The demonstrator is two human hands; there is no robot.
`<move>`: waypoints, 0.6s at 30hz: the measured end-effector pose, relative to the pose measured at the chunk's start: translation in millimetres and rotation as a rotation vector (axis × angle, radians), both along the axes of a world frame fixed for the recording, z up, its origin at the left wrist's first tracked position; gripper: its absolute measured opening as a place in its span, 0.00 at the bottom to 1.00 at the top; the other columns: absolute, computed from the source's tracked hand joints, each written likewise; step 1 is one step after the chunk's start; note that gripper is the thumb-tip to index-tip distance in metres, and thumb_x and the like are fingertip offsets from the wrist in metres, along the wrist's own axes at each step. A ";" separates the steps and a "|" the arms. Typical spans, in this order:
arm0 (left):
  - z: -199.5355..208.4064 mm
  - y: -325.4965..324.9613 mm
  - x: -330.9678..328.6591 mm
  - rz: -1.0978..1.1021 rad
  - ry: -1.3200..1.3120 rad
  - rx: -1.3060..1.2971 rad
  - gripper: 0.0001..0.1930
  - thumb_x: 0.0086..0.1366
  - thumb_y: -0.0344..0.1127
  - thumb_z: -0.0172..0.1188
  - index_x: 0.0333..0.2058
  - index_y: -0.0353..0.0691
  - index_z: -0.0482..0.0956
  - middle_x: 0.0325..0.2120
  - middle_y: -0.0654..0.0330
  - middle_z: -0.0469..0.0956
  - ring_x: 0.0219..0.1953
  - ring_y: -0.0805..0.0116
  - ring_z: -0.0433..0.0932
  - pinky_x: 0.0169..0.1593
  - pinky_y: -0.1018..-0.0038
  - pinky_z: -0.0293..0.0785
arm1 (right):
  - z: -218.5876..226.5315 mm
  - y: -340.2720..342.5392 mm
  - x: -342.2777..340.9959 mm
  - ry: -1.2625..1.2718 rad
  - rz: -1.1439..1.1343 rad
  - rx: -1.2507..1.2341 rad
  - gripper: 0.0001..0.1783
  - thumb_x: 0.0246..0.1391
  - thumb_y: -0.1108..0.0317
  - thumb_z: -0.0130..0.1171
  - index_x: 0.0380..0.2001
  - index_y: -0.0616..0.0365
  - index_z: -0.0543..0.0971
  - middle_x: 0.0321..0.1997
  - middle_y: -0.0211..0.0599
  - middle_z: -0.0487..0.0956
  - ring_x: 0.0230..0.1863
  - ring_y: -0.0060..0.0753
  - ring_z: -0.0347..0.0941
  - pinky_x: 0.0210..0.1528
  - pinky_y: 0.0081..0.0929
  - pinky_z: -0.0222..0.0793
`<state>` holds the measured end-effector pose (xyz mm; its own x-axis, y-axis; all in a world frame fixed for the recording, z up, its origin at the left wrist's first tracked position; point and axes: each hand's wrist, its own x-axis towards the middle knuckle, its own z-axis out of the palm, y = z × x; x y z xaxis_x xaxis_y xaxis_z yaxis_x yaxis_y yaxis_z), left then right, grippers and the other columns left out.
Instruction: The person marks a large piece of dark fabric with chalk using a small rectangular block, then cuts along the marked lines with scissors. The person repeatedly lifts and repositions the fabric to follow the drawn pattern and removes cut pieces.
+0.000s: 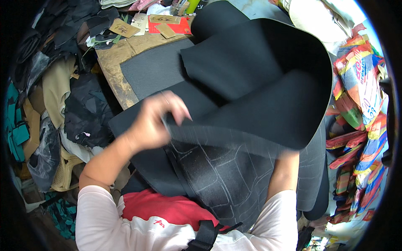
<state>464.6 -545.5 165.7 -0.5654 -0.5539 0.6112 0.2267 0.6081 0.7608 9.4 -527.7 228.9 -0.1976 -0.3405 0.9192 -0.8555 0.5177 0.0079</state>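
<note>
A large sheet of thick black fabric (268, 108) curls up and folds over itself in front of me. My left hand (158, 119), slightly blurred, has its fingers curled around the sheet's near left corner. At the sheet's near right edge is my right hand (289, 155); the fabric covers its fingers, and mostly wrist and forearm show. Beneath lies dark grey fabric with pale line patterns (217, 171), draped toward my body. A flat dark grey piece (153, 67) rests on the worn wooden table (113, 54) beyond my left hand.
Paper tags (124, 28) and a red card (178, 27) sit at the table's far left. Piles of dark cloth (86, 100) and plastic bags crowd the left side. Colourful woven sacks (358, 88) are bundled along the right, with white cloth (312, 21) behind.
</note>
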 end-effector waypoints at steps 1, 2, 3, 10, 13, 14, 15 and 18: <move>-8.2 -21.0 -4.4 0.256 0.146 0.361 0.05 0.54 0.26 0.60 0.25 0.39 0.71 0.28 0.60 0.78 0.33 0.72 0.75 0.36 0.73 0.72 | 5.4 -3.8 4.1 0.011 -0.024 -0.002 0.37 0.50 0.40 0.53 0.56 0.53 0.64 0.59 0.42 0.65 0.58 0.42 0.63 0.55 0.55 0.54; -15.4 -53.0 4.1 0.615 0.026 0.250 0.05 0.55 0.27 0.60 0.28 0.34 0.73 0.28 0.60 0.78 0.30 0.74 0.75 0.32 0.78 0.71 | 11.3 -9.0 8.3 -0.046 0.013 0.010 0.37 0.50 0.40 0.53 0.56 0.53 0.64 0.58 0.42 0.65 0.58 0.42 0.63 0.55 0.55 0.54; -24.2 -80.6 2.9 0.643 0.177 0.486 0.07 0.52 0.26 0.61 0.30 0.33 0.73 0.25 0.62 0.76 0.28 0.74 0.73 0.35 0.76 0.70 | 17.7 -15.1 11.8 0.022 -0.057 0.021 0.37 0.50 0.40 0.53 0.56 0.53 0.64 0.58 0.42 0.66 0.58 0.42 0.63 0.55 0.56 0.54; -82.1 -113.2 -5.5 1.004 -0.755 0.264 0.44 0.46 0.42 0.69 0.56 0.25 0.56 0.38 0.37 0.75 0.44 0.43 0.75 0.49 0.62 0.70 | 36.0 -36.2 28.6 -0.169 0.266 0.604 0.42 0.46 0.37 0.56 0.58 0.50 0.64 0.63 0.46 0.62 0.64 0.47 0.56 0.62 0.58 0.46; -66.3 -82.6 -0.8 0.908 -0.849 0.268 0.58 0.40 0.51 0.71 0.61 0.26 0.45 0.43 0.38 0.73 0.46 0.46 0.74 0.50 0.63 0.69 | 34.6 -3.8 46.5 -0.190 0.398 0.429 0.41 0.42 0.38 0.61 0.56 0.51 0.68 0.62 0.49 0.62 0.63 0.47 0.57 0.60 0.56 0.48; -60.0 -71.0 2.8 0.880 -0.893 0.214 0.62 0.37 0.54 0.72 0.61 0.27 0.42 0.44 0.38 0.73 0.47 0.47 0.74 0.51 0.63 0.69 | 33.1 17.1 53.3 -0.161 0.361 0.398 0.41 0.39 0.38 0.63 0.54 0.50 0.70 0.61 0.49 0.62 0.62 0.46 0.58 0.59 0.55 0.50; -55.2 -60.5 4.1 0.853 -1.011 0.213 0.63 0.35 0.55 0.74 0.61 0.27 0.43 0.45 0.37 0.72 0.49 0.48 0.73 0.51 0.63 0.69 | 32.3 43.4 59.2 -0.111 0.227 0.402 0.42 0.37 0.39 0.64 0.54 0.50 0.70 0.61 0.48 0.62 0.63 0.46 0.57 0.58 0.57 0.50; -47.5 -41.7 8.2 0.805 -1.020 0.228 0.52 0.33 0.52 0.75 0.52 0.20 0.61 0.40 0.35 0.73 0.45 0.46 0.74 0.48 0.64 0.70 | 32.7 122.3 62.2 -0.031 -0.211 0.418 0.49 0.29 0.39 0.69 0.56 0.47 0.66 0.61 0.45 0.62 0.63 0.45 0.55 0.56 0.66 0.47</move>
